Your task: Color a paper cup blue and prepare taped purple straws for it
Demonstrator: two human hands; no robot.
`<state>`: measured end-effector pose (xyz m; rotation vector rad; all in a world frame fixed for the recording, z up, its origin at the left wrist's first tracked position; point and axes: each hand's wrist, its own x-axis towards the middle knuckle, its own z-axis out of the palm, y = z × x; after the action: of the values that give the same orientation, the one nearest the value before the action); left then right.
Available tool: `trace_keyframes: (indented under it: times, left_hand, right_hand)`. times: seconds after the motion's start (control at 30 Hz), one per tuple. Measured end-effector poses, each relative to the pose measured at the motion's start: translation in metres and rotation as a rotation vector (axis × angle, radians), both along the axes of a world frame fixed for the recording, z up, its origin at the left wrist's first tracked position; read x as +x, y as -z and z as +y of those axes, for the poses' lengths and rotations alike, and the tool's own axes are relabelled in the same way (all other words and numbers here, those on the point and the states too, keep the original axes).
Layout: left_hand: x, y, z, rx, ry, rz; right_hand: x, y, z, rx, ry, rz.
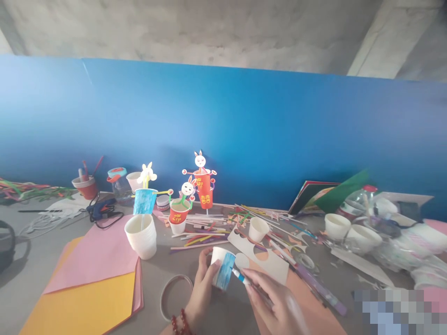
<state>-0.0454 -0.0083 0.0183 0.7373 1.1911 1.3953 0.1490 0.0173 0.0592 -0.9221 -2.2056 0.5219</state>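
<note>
A white paper cup (226, 271), partly coloured blue, is tilted in my left hand (202, 284), whose fingers wrap round its left side. In my right hand (270, 298) is a blue-and-white marker (240, 277), its tip at the blue patch on the cup's side. A beaded bracelet (180, 322) circles my left wrist. Beside that wrist lies a roll of tape (163, 298). White paper with round cut-outs (272, 263) and an orange sheet (302, 298) lie near and under my right hand.
Rabbit-headed cup figures (203, 186) stand at the back. Left are stacked white cups (141, 235), pink paper (101, 253), yellow paper (94, 302) and a blue glue gun (103, 209). Coloured sticks (206, 237) lie scattered. White cups (337, 226), bottles and plastic wrapping crowd the right.
</note>
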Motion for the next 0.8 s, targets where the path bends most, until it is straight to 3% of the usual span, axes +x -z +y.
trace_keyframes:
  times: [0.3,0.63,0.8]
  left_hand:
    - [-0.004,0.003,0.004,-0.001,-0.047,0.07]
    - [-0.002,-0.015,0.0,-0.015,-0.032,0.047]
    - [0.0,-0.013,0.0,0.018,-0.049,0.027]
  right_hand:
    - [-0.002,-0.005,0.003,0.024,-0.019,-0.055]
    - [-0.003,-0.017,0.022,0.118,-0.092,-0.171]
    - [-0.006,-0.015,0.017,0.172,-0.073,-0.186]
